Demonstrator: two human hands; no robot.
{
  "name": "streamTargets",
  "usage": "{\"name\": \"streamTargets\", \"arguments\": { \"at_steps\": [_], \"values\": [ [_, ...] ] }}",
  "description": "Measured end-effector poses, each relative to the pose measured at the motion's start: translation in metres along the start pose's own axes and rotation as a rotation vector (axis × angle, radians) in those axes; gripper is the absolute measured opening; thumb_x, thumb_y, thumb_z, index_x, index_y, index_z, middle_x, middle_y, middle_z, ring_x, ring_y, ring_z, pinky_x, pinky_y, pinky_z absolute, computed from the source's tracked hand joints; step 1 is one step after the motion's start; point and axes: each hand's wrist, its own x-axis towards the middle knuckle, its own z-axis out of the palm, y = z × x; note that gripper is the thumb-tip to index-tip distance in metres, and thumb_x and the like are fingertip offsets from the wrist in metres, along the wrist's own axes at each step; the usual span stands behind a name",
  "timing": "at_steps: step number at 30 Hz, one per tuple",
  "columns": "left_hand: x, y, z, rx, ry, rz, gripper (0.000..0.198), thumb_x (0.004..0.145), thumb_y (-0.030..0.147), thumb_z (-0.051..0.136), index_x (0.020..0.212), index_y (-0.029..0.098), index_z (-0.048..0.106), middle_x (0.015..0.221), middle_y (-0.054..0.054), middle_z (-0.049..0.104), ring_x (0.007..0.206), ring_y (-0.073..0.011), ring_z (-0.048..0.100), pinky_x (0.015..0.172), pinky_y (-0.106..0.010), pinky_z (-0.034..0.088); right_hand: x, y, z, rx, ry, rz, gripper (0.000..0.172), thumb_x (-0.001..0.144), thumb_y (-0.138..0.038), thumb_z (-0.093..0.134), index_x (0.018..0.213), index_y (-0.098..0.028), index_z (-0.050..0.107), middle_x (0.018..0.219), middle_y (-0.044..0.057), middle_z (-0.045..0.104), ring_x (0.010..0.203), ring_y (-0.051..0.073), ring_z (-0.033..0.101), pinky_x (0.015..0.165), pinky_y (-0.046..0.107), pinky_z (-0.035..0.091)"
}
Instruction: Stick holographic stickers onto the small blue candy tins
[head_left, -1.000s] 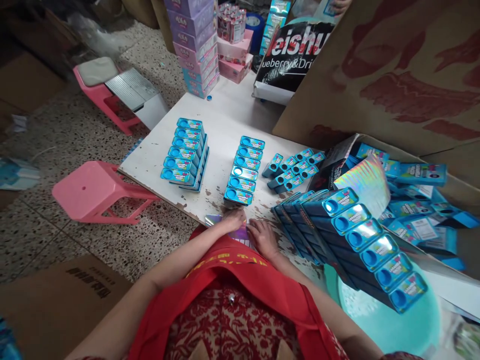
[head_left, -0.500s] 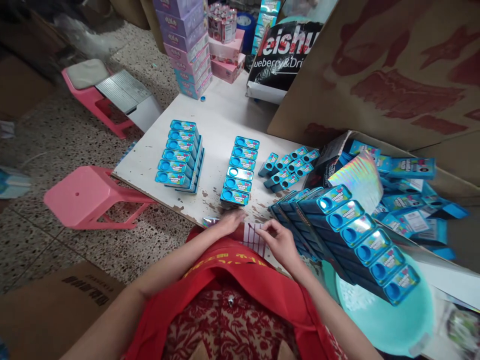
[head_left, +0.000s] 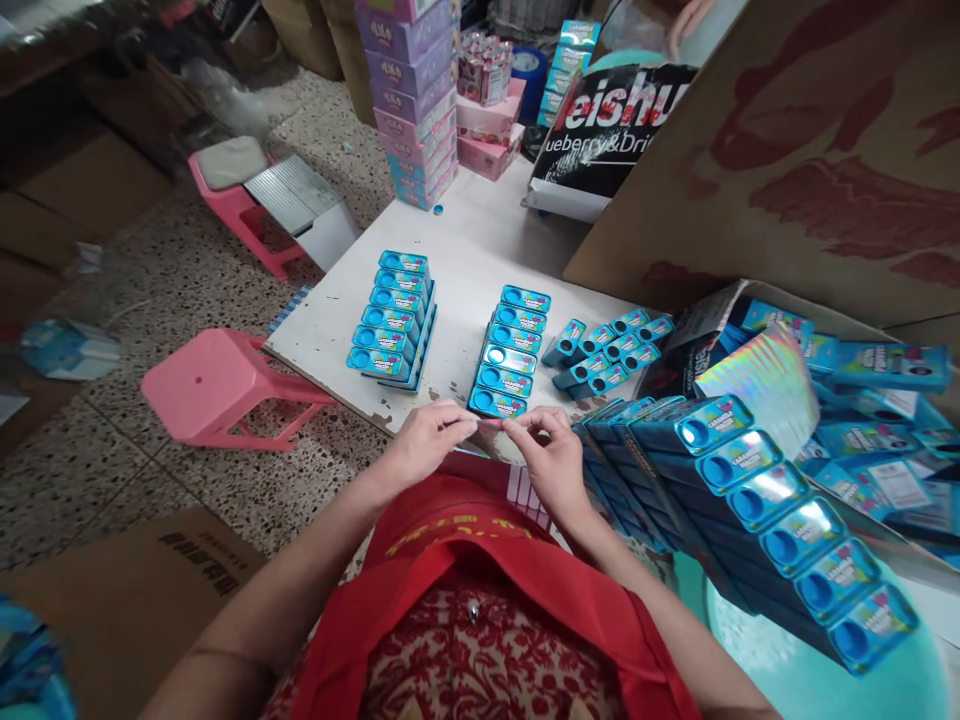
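Note:
My left hand (head_left: 433,437) and my right hand (head_left: 551,455) meet at the table's near edge. Between them, each pinching one end, is a thin reddish strip (head_left: 490,424); its kind is too small to make out. Just beyond the fingertips stands a row of blue candy packs (head_left: 517,333) marked "Caramelo Macizo", each top showing a round recess. A dark red sheet with white bars (head_left: 523,490) lies below my hands, partly hidden by my red apron (head_left: 465,525). Another row of blue packs (head_left: 390,318) stands to the left.
Right of my hands lean stacked blue packs (head_left: 787,530) above a turquoise basin (head_left: 911,640). Small packs with dark holes (head_left: 611,350) stand near a carton of loose packs (head_left: 877,365). Purple and pink boxes (head_left: 412,100) rise behind; a pink stool (head_left: 202,385) is left. Another person's hand (head_left: 686,22) shows at the top.
Both hands have come up off the sheet to the front of the middle row, now holding the thin strip between them. The view has shifted, so the table appears further right.

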Motion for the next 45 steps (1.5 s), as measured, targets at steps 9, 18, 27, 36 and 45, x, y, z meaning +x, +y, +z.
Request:
{"name": "streamTargets", "arguments": {
  "at_steps": [9, 18, 27, 36, 45],
  "values": [
    [0.027, -0.001, -0.015, -0.084, 0.001, -0.036, 0.035, 0.074, 0.031, 0.056, 0.104, 0.014, 0.063, 0.061, 0.003, 0.057, 0.051, -0.0080, 0.049, 0.050, -0.019, 0.040, 0.009, 0.013, 0.021, -0.123, 0.146, -0.071, 0.029, 0.079, -0.047, 0.063, 0.072, -0.019, 0.066, 0.083, 0.003, 0.050, 0.084, 0.018, 0.049, 0.079, 0.032, 0.041],
    [0.047, -0.017, -0.004, 0.139, 0.086, 0.092, 0.012, 0.080, 0.027, 0.047, 0.086, 0.018, 0.051, 0.062, 0.006, 0.048, 0.060, -0.0096, 0.047, 0.056, -0.020, 0.036, 0.018, 0.020, 0.032, -0.216, 0.265, -0.136, 0.021, 0.078, -0.037, 0.063, 0.067, -0.019, 0.060, 0.084, 0.003, 0.044, 0.090, 0.021, 0.046, 0.087, 0.037, 0.038],
    [0.029, -0.045, 0.019, 0.176, 0.281, 0.014, 0.040, 0.090, 0.036, 0.039, 0.124, 0.017, 0.051, 0.111, -0.010, 0.065, 0.106, -0.0201, 0.059, 0.090, -0.032, 0.045, 0.019, 0.027, 0.032, 0.105, 0.315, 0.170, 0.051, 0.064, -0.044, 0.072, 0.098, -0.021, 0.041, 0.098, 0.005, 0.049, 0.080, 0.015, 0.051, 0.068, 0.029, 0.047],
    [0.002, -0.086, 0.030, 0.550, 0.181, 0.006, 0.048, 0.093, 0.045, 0.037, 0.131, 0.019, 0.051, 0.137, -0.012, 0.050, 0.130, -0.0253, 0.039, 0.108, -0.042, 0.030, 0.018, 0.036, 0.021, 0.231, 0.202, 0.078, 0.034, 0.076, -0.040, 0.061, 0.100, -0.019, 0.046, 0.098, 0.006, 0.058, 0.091, 0.017, 0.057, 0.081, 0.033, 0.048],
    [0.025, -0.102, 0.074, 0.686, -0.313, 0.072, 0.024, 0.090, 0.032, 0.049, 0.098, 0.021, 0.068, 0.103, -0.007, 0.070, 0.101, -0.0225, 0.060, 0.096, -0.037, 0.037, -0.037, 0.112, -0.016, -0.384, -0.121, -0.254, 0.020, 0.091, -0.030, 0.047, 0.097, -0.021, 0.064, 0.091, 0.007, 0.060, 0.089, 0.021, 0.053, 0.079, 0.034, 0.045]
  ]
}}
